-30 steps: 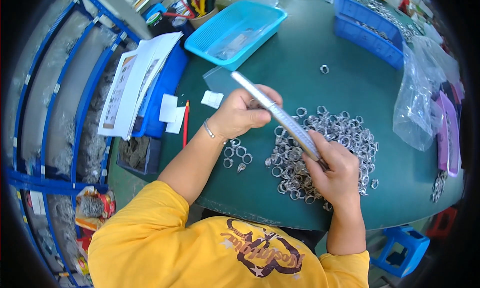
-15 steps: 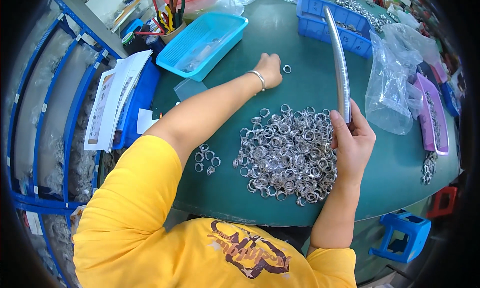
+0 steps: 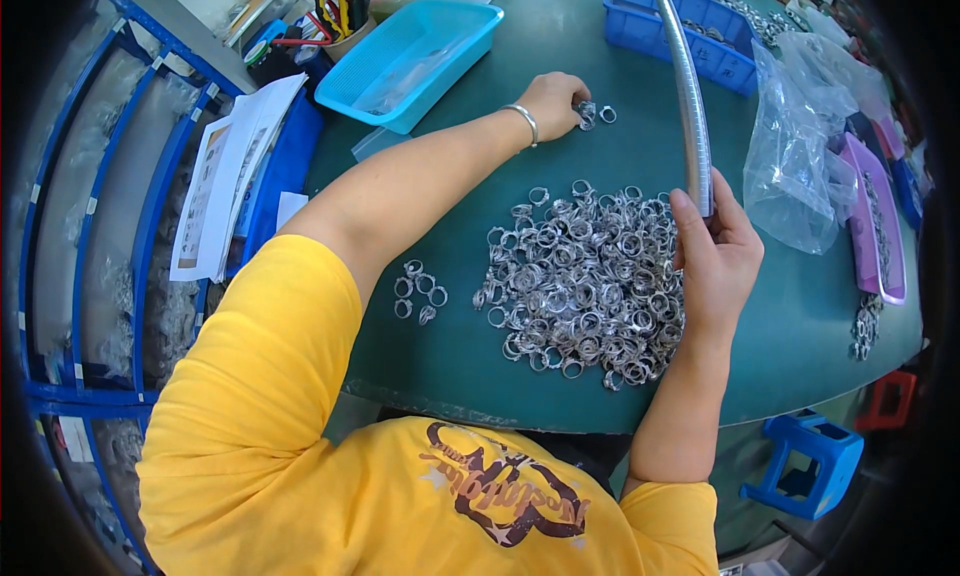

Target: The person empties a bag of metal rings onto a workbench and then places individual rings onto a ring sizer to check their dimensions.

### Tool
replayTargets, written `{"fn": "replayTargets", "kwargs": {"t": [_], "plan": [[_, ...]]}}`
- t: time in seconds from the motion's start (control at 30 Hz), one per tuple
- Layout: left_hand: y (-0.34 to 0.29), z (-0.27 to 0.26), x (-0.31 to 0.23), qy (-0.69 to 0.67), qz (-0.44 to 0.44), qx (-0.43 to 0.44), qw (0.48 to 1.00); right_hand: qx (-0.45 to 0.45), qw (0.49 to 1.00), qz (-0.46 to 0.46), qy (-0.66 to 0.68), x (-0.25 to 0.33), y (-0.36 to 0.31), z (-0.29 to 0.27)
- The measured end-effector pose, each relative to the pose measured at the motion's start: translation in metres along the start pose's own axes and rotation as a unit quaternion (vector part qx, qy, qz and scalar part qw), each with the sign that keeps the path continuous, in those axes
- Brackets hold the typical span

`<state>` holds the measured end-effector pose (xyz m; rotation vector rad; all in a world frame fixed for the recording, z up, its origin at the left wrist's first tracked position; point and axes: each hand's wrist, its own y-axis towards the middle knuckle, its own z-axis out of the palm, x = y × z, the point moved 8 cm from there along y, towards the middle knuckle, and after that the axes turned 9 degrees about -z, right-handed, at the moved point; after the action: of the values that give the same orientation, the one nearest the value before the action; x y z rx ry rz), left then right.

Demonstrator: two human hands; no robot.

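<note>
A large heap of silver metal rings [image 3: 590, 281] lies in the middle of the green table. My left hand [image 3: 553, 104] is beyond the heap, its fingers curled down at a small cluster of rings [image 3: 587, 117] that shows past the fingertips. Just right of that cluster, a single ring [image 3: 609, 114] lies on its own. At the heap's right side, my right hand [image 3: 716, 246] grips the lower end of a ring mandrel [image 3: 684, 91], a long tapered silver rod with marks along it, held up. Several rings [image 3: 420, 290] sit apart left of the heap.
A light-blue plastic basket [image 3: 400, 106] stands at the far left beside a cup of pliers [image 3: 348, 31]. Far right are a blue bin [image 3: 640, 31], a clear plastic bag [image 3: 790, 176] and a pink tray [image 3: 868, 221]. Papers [image 3: 225, 176] stand at the left; a blue stool [image 3: 805, 466] is below right.
Rings now show at my left fingertips, with one loose ring to their right; before, a single ring lay beside that hand. My right hand still holds the mandrel. The whole view has shifted slightly.
</note>
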<state>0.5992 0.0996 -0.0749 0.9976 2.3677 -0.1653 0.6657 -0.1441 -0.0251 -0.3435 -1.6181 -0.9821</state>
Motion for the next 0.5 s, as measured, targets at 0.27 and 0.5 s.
{"fn": "replayTargets", "kwargs": {"t": [0.27,0.5], "plan": [[-0.051,-0.033,-0.005,-0.027,0.005,-0.002,1.0,0.008,1.0,0.009,0.01,0.0,-0.004,0.004],[-0.113,-0.014,0.009,-0.056,-0.004,0.141,0.988,0.053,0.999,0.005,-0.007,0.004,-0.011,0.019]]}}
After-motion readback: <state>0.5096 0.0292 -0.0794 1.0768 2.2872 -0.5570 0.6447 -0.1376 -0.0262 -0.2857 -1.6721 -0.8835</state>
